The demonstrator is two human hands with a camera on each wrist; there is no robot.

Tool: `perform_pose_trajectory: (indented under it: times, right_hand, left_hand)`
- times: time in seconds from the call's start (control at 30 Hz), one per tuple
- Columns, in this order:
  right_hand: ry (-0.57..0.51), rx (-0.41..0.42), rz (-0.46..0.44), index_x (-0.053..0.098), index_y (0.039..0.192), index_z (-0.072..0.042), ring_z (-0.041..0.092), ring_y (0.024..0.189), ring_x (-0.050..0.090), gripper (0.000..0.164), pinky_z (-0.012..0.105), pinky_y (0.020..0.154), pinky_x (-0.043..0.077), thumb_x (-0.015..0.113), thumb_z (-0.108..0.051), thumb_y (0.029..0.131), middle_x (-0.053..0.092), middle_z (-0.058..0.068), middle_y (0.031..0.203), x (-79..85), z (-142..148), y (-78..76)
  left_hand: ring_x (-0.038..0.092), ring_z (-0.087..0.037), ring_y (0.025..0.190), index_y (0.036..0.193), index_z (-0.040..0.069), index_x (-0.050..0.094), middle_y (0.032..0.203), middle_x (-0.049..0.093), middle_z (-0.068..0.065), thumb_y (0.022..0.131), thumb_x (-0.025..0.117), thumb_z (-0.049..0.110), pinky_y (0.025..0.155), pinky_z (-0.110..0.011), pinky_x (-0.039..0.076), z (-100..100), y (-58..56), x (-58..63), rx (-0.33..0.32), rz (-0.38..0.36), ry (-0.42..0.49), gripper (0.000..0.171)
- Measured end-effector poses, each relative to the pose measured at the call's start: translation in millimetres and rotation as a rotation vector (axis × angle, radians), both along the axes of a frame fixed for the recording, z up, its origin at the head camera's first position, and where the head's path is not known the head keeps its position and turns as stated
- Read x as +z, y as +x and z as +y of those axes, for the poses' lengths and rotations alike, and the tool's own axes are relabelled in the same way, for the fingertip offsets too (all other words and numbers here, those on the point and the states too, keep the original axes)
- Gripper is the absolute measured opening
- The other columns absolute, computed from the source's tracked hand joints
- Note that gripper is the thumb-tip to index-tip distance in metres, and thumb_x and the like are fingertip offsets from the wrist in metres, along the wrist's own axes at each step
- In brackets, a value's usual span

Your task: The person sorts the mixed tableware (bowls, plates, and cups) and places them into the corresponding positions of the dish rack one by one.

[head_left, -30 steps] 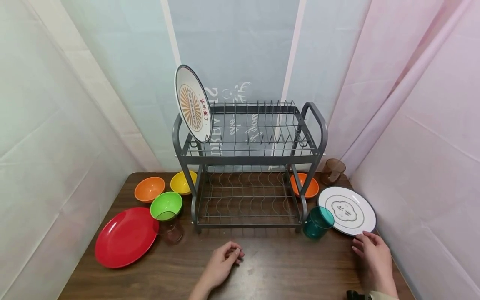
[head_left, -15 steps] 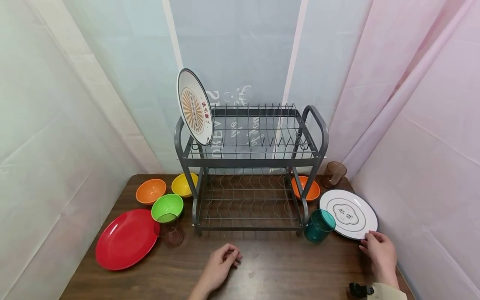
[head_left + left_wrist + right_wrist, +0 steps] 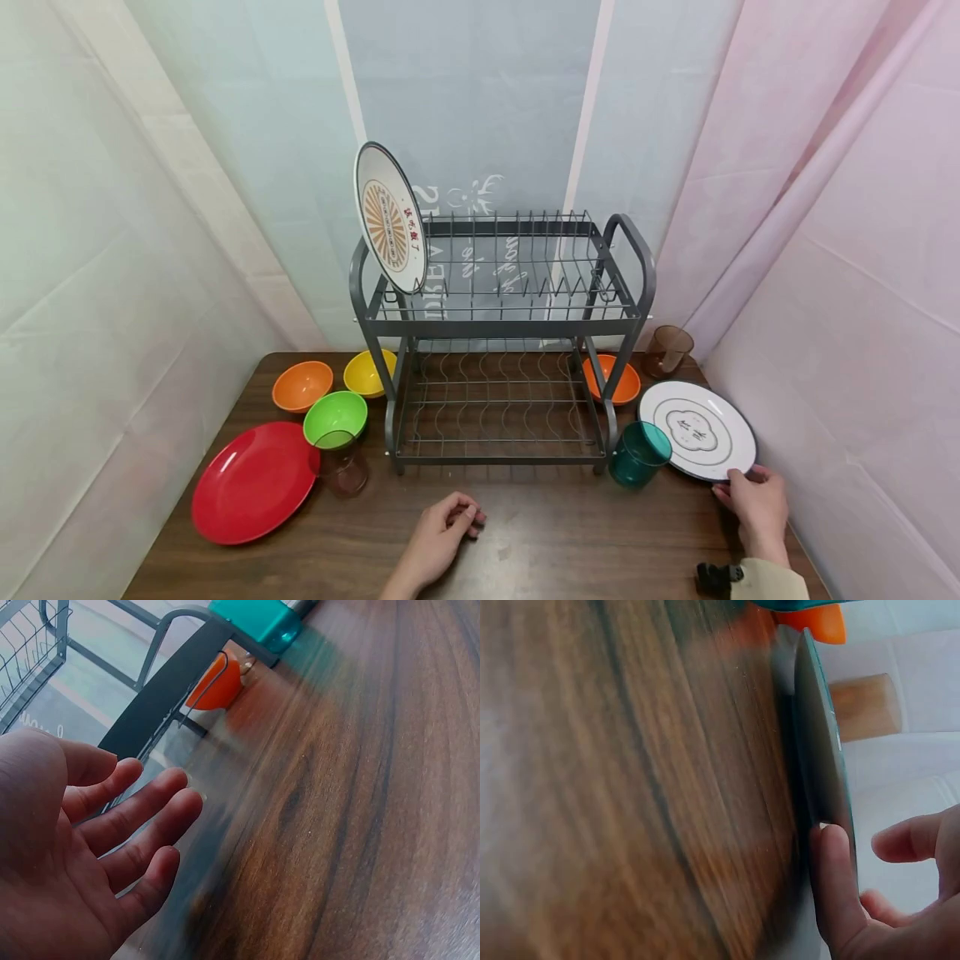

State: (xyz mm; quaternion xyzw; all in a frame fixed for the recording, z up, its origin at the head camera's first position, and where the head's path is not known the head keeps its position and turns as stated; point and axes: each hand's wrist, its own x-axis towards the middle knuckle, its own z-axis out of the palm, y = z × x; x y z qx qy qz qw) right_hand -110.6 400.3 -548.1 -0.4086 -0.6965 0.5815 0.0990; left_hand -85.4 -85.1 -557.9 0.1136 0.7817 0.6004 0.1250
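With our right hand (image 3: 757, 504) we hold the near edge of a round, white, dark-rimmed plate (image 3: 697, 431), right of the dark grey metal two-tier rack (image 3: 495, 327); a teal see-through cup (image 3: 636, 460) stands between them, and our left hand (image 3: 441, 533), fingers slack and loosely curved, is in front of the rack

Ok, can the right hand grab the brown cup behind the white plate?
Probably yes, reaching over: the right hand is at the near rim of the white plate, and that low plate lies between it and the brown cup.
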Motion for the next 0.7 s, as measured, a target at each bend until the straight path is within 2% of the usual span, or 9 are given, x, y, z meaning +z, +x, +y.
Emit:
perform_pose_trajectory:
  times: [0.13,0.23,0.33,0.43,0.53,0.7]
  right_hand:
    - [-0.006,0.023,0.008,0.005,0.154,0.009,0.011,0.057,0.065,0.075,0.03,0.059,0.058,0.048,-0.006,0.093,0.045,0.028,0.111,-3.9,2.5,-3.7]
    - [0.008,0.06,-0.024,0.008,0.152,0.014,0.01,0.057,0.065,0.073,0.029,0.058,0.057,0.046,-0.006,0.093,0.057,0.018,0.095,-6.9,4.5,-4.8]
    - [0.027,0.076,-0.066,0.011,0.149,0.019,0.009,0.058,0.066,0.069,0.028,0.06,0.057,0.044,-0.008,0.095,0.061,0.01,0.08,-8.0,5.4,-4.6]
    - [0.014,0.061,-0.083,0.01,0.148,0.02,0.009,0.058,0.066,0.068,0.028,0.061,0.057,0.04,-0.01,0.095,0.059,0.02,0.094,-8.3,4.2,-3.6]
    - [-0.019,0.047,-0.068,0.008,0.147,0.021,0.009,0.057,0.066,0.068,0.028,0.063,0.058,0.038,-0.011,0.095,0.047,0.033,0.112,-9.0,3.9,-0.6]
    - [-0.095,0.026,-0.035,0.005,0.148,0.02,0.006,0.059,0.065,0.067,0.027,0.067,0.058,0.034,-0.009,0.096,0.038,0.035,0.122,-8.8,4.2,2.0]
  left_hand:
    - [0.068,-0.019,0.078,0.103,0.004,0.066,0.096,0.072,-0.006,0.104,0.054,0.023,0.072,-0.025,0.05,0.2,-0.3,-1.2,0.004,0.003,0.012,0.022]
    - [0.068,-0.019,0.078,0.103,0.004,0.066,0.095,0.072,-0.006,0.104,0.054,0.022,0.071,-0.025,0.05,0.1,-0.2,-1.4,-0.002,0.006,0.022,0.022]
    - [0.069,-0.021,0.079,0.105,0.002,0.066,0.095,0.072,-0.006,0.104,0.054,0.022,0.073,-0.027,0.052,0.9,0.0,-0.7,-0.034,-0.001,0.039,0.024]
    - [0.069,-0.023,0.082,0.108,0.0,0.065,0.096,0.072,-0.008,0.105,0.052,0.021,0.075,-0.029,0.053,2.4,0.1,1.4,-0.094,-0.031,0.075,0.025]
    - [0.07,-0.028,0.084,0.11,-0.003,0.063,0.098,0.072,-0.011,0.105,0.049,0.018,0.076,-0.032,0.054,4.8,0.7,3.6,-0.152,-0.068,0.116,0.025]
    - [0.069,-0.03,0.084,0.109,-0.004,0.062,0.098,0.072,-0.012,0.105,0.049,0.015,0.077,-0.033,0.054,8.6,2.6,3.9,-0.203,-0.123,0.143,0.024]
